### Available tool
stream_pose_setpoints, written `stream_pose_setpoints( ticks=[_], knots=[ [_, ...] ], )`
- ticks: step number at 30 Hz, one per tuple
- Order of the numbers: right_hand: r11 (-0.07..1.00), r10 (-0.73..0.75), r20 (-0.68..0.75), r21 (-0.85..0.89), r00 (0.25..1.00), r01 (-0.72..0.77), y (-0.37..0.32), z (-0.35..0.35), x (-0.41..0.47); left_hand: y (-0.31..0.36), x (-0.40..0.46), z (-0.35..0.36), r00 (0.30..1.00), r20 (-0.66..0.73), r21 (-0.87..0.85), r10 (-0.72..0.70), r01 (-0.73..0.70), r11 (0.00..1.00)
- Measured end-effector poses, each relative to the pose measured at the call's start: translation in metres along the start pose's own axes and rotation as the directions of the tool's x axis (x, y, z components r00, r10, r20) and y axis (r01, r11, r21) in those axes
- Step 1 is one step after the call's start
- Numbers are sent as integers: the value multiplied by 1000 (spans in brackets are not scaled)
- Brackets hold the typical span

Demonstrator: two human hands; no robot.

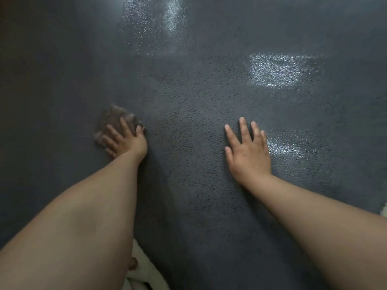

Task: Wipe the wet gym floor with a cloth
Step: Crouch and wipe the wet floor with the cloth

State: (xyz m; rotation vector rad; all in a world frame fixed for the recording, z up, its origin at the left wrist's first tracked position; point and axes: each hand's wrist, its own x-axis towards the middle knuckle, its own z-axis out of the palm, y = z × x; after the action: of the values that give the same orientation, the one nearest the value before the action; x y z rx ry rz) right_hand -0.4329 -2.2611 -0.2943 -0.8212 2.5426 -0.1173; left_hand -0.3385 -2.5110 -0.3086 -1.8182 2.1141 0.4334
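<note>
A dark grey, pebbled gym floor [194, 114] fills the view, with shiny wet patches [278, 70] at the top and right. My left hand [123, 139] presses flat, fingers spread, on a crumpled grey-brown cloth [114, 119] at the left middle; the cloth looks blurred. My right hand [249, 149] lies flat on the bare floor to the right, fingers straight and slightly spread, beside another glistening wet streak [287, 145].
A pale piece of fabric [142, 266] shows at the bottom edge between my arms. A light-coloured corner [384, 210] peeks in at the right edge. The floor at the far left lies in deep shadow.
</note>
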Motion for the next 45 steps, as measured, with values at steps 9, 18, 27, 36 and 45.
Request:
stream_pose_setpoints(
  ticks=[9,18,27,36,45],
  knots=[
    [995,-98,78,1,992,99,-11,4,-28,-44,-96,43,991,-31,-51,-131,129,990],
    [989,-151,-36,-11,988,151,-19,39,-71,-11,-152,65,840,126,193,528,-543,817],
    [994,-47,30,-102,998,50,-27,55,-95,-114,-100,51,985,-45,70,165,-162,984],
    [992,-84,4,-91,996,84,-22,61,-104,-119,-224,108,994,-104,-89,-27,17,996],
    [997,-64,-69,-41,996,62,-25,71,-103,-82,-202,98,865,77,117,497,-503,857]
  ],
)
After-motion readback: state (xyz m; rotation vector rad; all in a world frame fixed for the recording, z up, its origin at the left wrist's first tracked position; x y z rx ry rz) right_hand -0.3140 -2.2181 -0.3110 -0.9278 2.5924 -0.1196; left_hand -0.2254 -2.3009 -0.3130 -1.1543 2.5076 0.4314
